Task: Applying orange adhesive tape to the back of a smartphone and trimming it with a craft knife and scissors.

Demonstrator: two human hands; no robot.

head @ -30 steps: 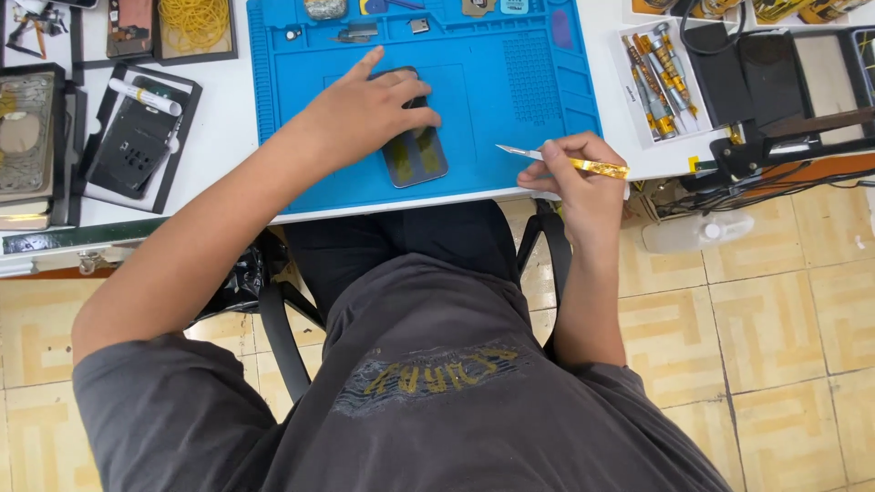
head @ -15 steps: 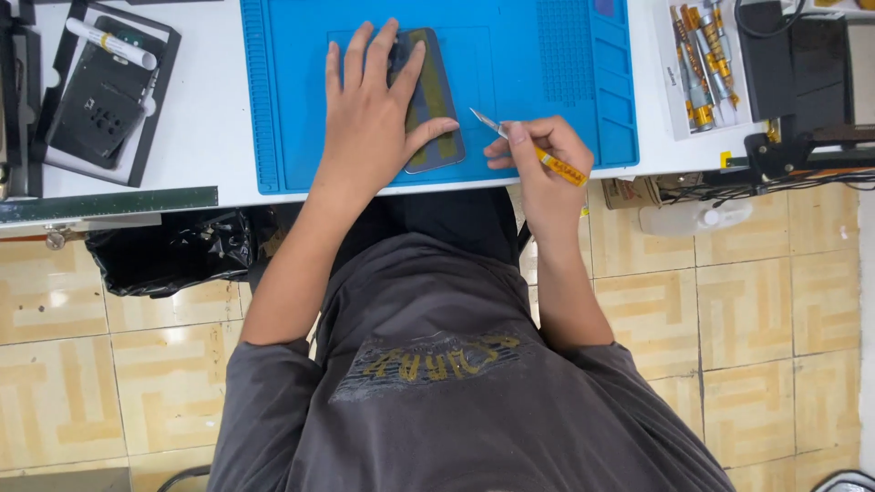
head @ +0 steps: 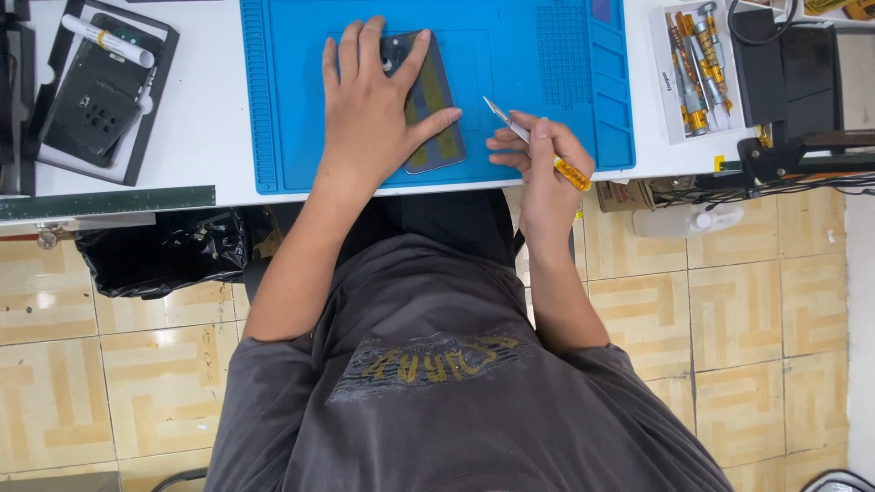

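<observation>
Phone (head: 436, 118), dark-backed, laid flat on the blue mat (head: 547, 55) near its front edge, is pressed down by the left hand (head: 369, 109); the fingers (head: 349, 55) are spread flat over its left half, thumb crossing its lower part, nothing clenched. Camera cluster is seen between two fingertips at the top. Yellowish patches are shown on the uncovered back. Right hand (head: 542, 159), just beside the phone and apart from it, is closed on a yellow-handled blade tool (head: 538, 146), tip pointed up-left. White surface (head: 210, 109) carries the mat. Screwdriver set (head: 693, 68) is placed right; black tray (head: 96, 91) with a white tube is placed left.
</observation>
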